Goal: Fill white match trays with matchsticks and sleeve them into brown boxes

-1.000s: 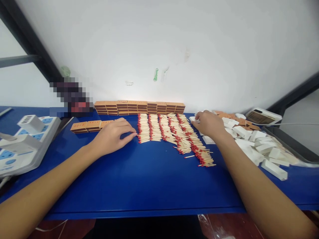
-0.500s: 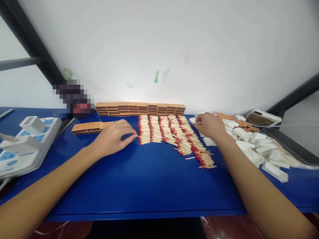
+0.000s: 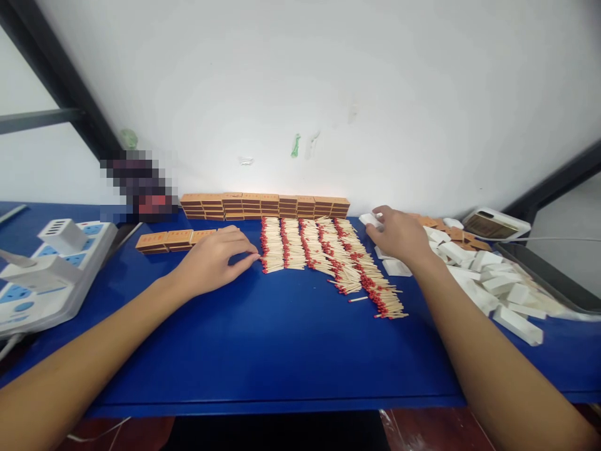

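My left hand (image 3: 218, 260) rests on the blue table at the left edge of the matches. Its thumb and index fingertips meet by the red heads of the first row; whatever is between them is too small to make out. Several rows of red-tipped matches (image 3: 293, 247) lie side by side, the right ones slanting toward me. Over at the right, my right hand (image 3: 401, 235) hovers around a white matchbox tray (image 3: 369, 219), thumb and index finger apart. Another white tray (image 3: 395, 268) lies below that hand.
Stacked orange matchboxes (image 3: 263, 207) line the wall, and a shorter row of matchboxes (image 3: 166, 239) sits beside my left hand. White trays (image 3: 491, 282) and orange sleeves (image 3: 455, 233) are heaped right, near a phone (image 3: 496, 223). A power strip (image 3: 77, 275) stands left.
My right hand has shifted slightly right, and its thumb and index finger have spread, showing more of the white tray. The left hand stays in place.
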A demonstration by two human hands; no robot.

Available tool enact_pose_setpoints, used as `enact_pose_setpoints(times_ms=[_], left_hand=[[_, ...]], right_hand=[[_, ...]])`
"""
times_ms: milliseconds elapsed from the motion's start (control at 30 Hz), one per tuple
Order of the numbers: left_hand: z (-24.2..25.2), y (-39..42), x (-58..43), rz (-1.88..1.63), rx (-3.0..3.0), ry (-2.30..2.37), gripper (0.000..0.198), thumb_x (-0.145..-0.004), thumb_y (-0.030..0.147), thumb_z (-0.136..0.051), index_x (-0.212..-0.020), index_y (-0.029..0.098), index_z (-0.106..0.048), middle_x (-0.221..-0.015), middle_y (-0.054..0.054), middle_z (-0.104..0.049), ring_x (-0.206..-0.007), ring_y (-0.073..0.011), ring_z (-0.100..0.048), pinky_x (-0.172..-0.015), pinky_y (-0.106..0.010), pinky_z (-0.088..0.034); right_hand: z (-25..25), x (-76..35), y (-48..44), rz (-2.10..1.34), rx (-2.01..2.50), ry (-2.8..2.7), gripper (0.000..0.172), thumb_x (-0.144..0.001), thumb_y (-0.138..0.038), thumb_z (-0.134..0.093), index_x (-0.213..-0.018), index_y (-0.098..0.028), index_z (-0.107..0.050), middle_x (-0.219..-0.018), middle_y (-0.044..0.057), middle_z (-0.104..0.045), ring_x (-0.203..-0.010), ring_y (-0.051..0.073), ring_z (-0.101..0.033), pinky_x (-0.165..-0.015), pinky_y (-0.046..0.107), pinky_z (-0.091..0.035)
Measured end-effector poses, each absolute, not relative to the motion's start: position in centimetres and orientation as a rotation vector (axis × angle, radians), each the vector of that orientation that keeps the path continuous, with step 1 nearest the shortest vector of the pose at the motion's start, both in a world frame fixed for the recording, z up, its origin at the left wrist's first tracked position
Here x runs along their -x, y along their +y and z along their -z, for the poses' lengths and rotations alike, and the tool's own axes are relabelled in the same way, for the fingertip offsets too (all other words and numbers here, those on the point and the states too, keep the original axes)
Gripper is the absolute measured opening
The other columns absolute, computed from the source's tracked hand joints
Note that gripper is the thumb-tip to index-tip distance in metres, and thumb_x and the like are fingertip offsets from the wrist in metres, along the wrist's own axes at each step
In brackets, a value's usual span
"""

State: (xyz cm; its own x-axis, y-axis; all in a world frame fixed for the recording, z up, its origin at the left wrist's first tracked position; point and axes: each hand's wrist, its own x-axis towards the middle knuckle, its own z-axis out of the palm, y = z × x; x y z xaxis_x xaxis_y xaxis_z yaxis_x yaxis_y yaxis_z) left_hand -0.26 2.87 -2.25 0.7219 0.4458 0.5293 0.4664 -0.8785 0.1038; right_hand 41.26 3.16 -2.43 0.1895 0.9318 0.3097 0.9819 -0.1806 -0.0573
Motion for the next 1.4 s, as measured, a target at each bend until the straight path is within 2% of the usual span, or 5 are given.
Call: enact_pose_setpoints(times_ms=[267, 400, 500, 867, 1400], left_hand=[[2.1, 1.3, -0.4, 0.853, 2.868, -0.789, 0.034, -0.104, 0.039, -0.063, -0.129, 0.018, -0.069, -0.101, -0.008, -0.076, -0.095, -0.0228, -0.07, -0.085, -0.038, -0.056], [1.7, -0.9, -1.4, 0.851, 2.919, -0.697, 0.074, -0.092, 0.06, -0.075, -0.149, 0.02, -0.053, -0.12, -0.011, -0.074, -0.108, -0.0261, -0.07, -0.094, -0.039, -0.056], [1.6, -2.0, -2.0, 0.833, 3.012, -0.553, 0.041, -0.098, 0.045, -0.072, -0.13, 0.02, -0.065, -0.113, -0.009, -0.076, -0.101, -0.0225, -0.071, -0.09, -0.036, -0.055], [3.0, -1.7, -1.9, 0.548, 3.132, -0.764, 0.047, -0.093, 0.059, -0.073, -0.118, 0.019, -0.073, -0.102, -0.006, -0.074, -0.095, -0.0233, -0.071, -0.085, -0.036, -0.055], [2.1, -1.5, -1.8, 0.419, 3.183, -0.866, 0.031, -0.094, 0.051, -0.073, -0.1, 0.02, -0.075, -0.091, -0.003, -0.07, -0.084, -0.0195, -0.068, -0.071, -0.032, -0.048]], right_hand=[[-0.8, -35.0, -0.7, -0.98, 1.586, -1.564, 0.036, -0.101, -0.046, -0.042, -0.094, -0.021, -0.067, -0.059, -0.001, -0.053, -0.05, 0.016, -0.041, -0.047, 0.029, -0.029], [0.0, -29.1, -4.0, -1.605, 1.296, -1.604, 0.037, -0.101, -0.053, -0.05, -0.092, -0.021, -0.068, -0.076, 0.002, -0.066, -0.05, 0.012, -0.043, -0.04, 0.026, -0.026], [1.1, -26.7, -5.3, -1.782, 1.193, -1.615, 0.038, -0.104, -0.053, -0.049, -0.092, -0.02, -0.064, -0.083, 0.003, -0.071, -0.053, 0.011, -0.048, -0.041, 0.024, -0.035], [3.6, -28.2, -3.5, -0.261, 1.436, -2.246, 0.01, -0.098, -0.025, -0.067, -0.108, -0.021, -0.068, -0.101, 0.007, -0.071, -0.092, 0.024, -0.066, -0.079, 0.037, -0.049], [3.2, -28.5, -2.9, -0.21, 1.452, -2.428, 0.013, -0.103, -0.024, -0.064, -0.09, -0.021, -0.061, -0.095, 0.007, -0.064, -0.097, 0.026, -0.061, -0.081, 0.037, -0.048]])
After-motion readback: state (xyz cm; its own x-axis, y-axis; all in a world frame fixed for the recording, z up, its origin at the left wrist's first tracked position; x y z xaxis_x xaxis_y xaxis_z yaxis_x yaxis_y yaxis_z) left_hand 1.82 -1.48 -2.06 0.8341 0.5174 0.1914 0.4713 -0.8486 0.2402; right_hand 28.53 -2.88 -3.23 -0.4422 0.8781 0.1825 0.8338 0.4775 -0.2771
